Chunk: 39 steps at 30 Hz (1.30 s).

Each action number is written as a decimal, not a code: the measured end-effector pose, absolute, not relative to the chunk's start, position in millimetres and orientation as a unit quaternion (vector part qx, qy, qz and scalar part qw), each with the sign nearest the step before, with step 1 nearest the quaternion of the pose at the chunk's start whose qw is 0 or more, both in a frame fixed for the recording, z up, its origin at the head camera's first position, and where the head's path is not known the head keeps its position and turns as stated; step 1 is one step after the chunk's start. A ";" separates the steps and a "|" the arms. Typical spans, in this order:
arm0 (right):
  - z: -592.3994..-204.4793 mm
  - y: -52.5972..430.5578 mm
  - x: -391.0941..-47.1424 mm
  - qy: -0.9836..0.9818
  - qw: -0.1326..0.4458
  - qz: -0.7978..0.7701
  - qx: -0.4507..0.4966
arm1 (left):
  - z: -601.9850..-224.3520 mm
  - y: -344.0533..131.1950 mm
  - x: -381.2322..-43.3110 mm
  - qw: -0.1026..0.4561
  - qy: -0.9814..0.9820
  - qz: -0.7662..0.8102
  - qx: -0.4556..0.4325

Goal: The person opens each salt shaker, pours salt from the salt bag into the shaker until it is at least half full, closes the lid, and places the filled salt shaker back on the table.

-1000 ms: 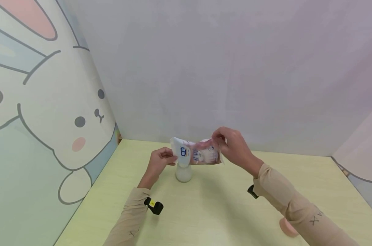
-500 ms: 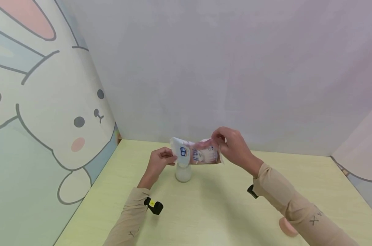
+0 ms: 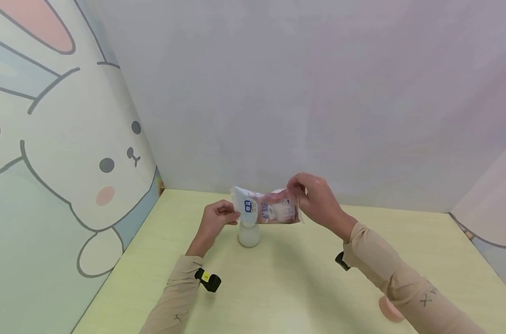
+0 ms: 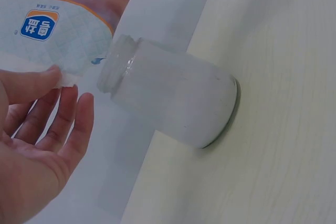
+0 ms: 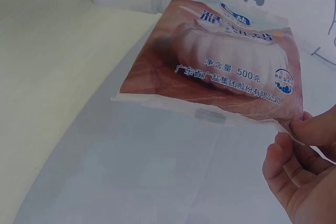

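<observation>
Fingers curled, the right hand (image 3: pixel 317 197) pinches the bag (image 3: pixel 274 209) near two o'clock; the left hand (image 3: pixel 214 220), lower, has its thumb-and-finger grip near eight o'clock. The bag spans between them above the desk (image 3: pixel 253 283), the jar (image 3: pixel 249 236) at its seven o'clock.

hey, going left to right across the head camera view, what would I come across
rabbit drawing, left hand, printed packet, right hand, pink object, pale outlined wall drawing
</observation>
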State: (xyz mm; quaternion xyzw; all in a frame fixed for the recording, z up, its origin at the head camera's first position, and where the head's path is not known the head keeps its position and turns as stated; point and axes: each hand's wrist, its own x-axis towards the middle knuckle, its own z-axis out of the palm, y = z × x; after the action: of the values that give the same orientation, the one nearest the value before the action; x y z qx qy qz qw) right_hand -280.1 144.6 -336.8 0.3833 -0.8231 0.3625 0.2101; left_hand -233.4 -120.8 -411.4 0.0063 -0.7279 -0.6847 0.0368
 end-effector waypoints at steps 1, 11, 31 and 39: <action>-337.2 144.5 -280.1 -0.822 0.211 0.363 0.384 | -410.8 -120.9 -233.2 0.036 -0.728 -0.684 0.008; -337.0 141.1 -281.2 -0.820 0.212 0.366 0.385 | -409.3 -122.9 -231.6 0.036 -0.727 -0.685 0.008; -336.1 138.5 -278.7 -0.814 0.219 0.371 0.389 | -407.9 -124.3 -228.6 0.033 -0.727 -0.686 0.009; -334.2 138.3 -277.2 -0.817 0.220 0.371 0.384 | -407.7 -123.4 -228.1 0.033 -0.725 -0.688 0.010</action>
State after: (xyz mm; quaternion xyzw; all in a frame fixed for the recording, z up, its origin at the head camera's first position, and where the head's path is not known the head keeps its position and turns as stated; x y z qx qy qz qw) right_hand -277.2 138.3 -334.2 0.3840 -0.8167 0.3705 0.2197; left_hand -228.1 -123.4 -407.7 0.0096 -0.7254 -0.6875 0.0326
